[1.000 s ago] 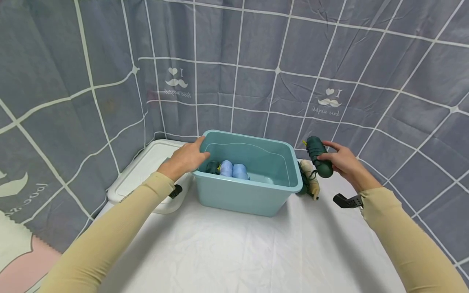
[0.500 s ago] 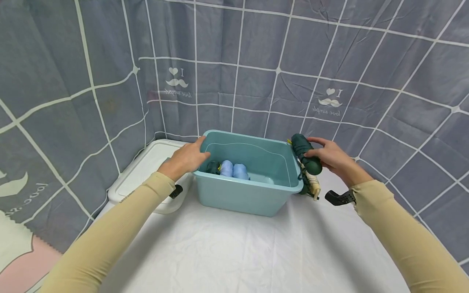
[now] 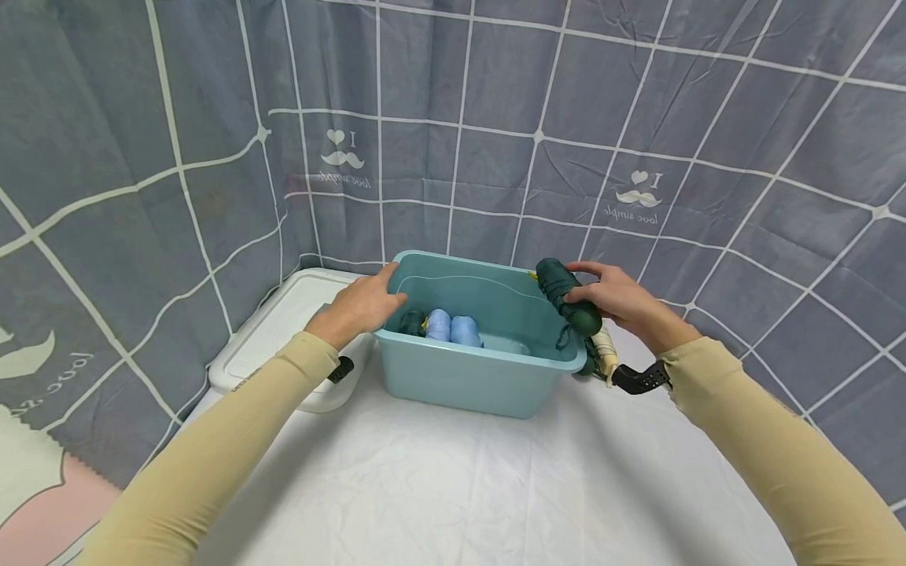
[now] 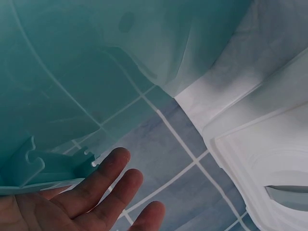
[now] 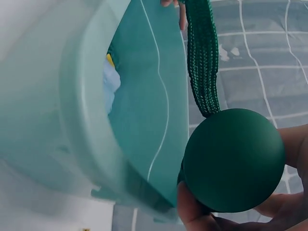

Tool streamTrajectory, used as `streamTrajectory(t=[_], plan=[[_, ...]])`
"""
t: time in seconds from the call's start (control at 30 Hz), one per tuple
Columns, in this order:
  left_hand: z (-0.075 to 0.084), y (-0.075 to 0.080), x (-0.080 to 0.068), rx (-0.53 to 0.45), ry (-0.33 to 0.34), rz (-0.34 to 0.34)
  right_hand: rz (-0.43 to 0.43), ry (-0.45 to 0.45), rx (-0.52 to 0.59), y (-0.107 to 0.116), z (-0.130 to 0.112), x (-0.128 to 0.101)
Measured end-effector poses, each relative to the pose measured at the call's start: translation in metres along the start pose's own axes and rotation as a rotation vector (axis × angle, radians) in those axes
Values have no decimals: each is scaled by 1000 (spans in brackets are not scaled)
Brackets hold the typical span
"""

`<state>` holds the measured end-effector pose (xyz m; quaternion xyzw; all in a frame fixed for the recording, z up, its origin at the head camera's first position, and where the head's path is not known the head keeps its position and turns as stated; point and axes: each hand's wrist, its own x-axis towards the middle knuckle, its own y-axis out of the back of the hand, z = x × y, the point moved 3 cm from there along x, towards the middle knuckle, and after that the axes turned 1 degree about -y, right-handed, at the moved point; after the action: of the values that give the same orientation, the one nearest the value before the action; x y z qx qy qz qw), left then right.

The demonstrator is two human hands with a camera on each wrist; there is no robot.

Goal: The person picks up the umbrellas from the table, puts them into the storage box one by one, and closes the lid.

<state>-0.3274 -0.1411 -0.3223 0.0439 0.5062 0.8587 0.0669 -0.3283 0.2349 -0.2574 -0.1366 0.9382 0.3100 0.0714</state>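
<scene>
My right hand (image 3: 619, 299) grips a compact folded umbrella (image 3: 561, 291), dark green, over the right rim of a blue-green plastic bin (image 3: 460, 384). In the right wrist view, the umbrella's round end cap (image 5: 235, 161) and braided wrist strap (image 5: 202, 57) show up close. My left hand (image 3: 359, 306) rests at the bin's left rim, its fingers fairly straight; in the left wrist view the fingers (image 4: 103, 183) reach past the rim. Inside the bin, on the left, lie a dark green bundle (image 3: 411, 323) and two light blue ones (image 3: 451, 327).
A white lid (image 3: 283, 330) lies left of the bin. Beside the bin's right wall are a cream bundle (image 3: 604, 350) and a dark green one, partly hidden. A grey checked curtain (image 3: 495, 86) hangs behind the white-covered table (image 3: 453, 487).
My right hand has carried the dark green umbrella left, from beside the bin to over its right rim. My left hand has stayed at the left rim.
</scene>
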Motion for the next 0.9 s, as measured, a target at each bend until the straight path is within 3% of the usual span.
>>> streamTrajectory(t=[0.53,0.9], plan=[[0,0,1,7,5,0,-179,-27,-39,-30,-16,21],[1,0,0,18,7,3,-254,-66,-98,-50,-14,44]])
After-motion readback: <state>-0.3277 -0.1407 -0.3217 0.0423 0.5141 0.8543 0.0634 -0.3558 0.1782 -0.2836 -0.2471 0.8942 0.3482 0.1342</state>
